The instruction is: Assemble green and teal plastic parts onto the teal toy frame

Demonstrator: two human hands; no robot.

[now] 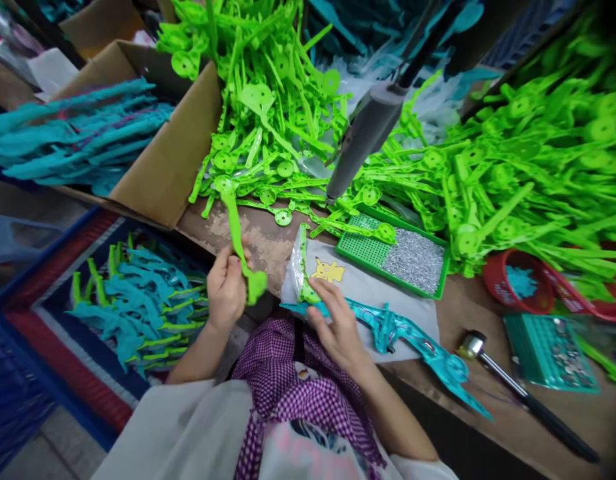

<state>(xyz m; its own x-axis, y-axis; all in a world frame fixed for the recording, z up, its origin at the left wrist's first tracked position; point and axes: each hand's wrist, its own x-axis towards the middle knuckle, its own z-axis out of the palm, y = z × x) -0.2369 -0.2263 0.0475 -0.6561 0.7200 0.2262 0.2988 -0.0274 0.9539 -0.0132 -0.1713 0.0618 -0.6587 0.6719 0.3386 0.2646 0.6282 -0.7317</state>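
Observation:
My left hand (227, 287) is closed around the middle of a long bright-green plastic piece (234, 220), which has a rounded end at the top and a knob-like end at the bottom. It is held up over the table's near edge. My right hand (338, 323) has its fingers stretched out, fingertips at the lower end of another green piece (303, 260) with clear plastic film beside it. That green piece meets the left end of a turquoise plastic toy-like shell (413, 333) with inner ribs and thin wires, lying on a white cloth (423, 313).
Large heaps of green pieces (283, 100) cover the back. A grey electric screwdriver (363, 133) hangs above a green tray (443, 280) of small screws. A hammer (518, 387), teal box (543, 347) and red basket (493, 280) lie right; a carton (188, 147) and blue crate (18, 293) left.

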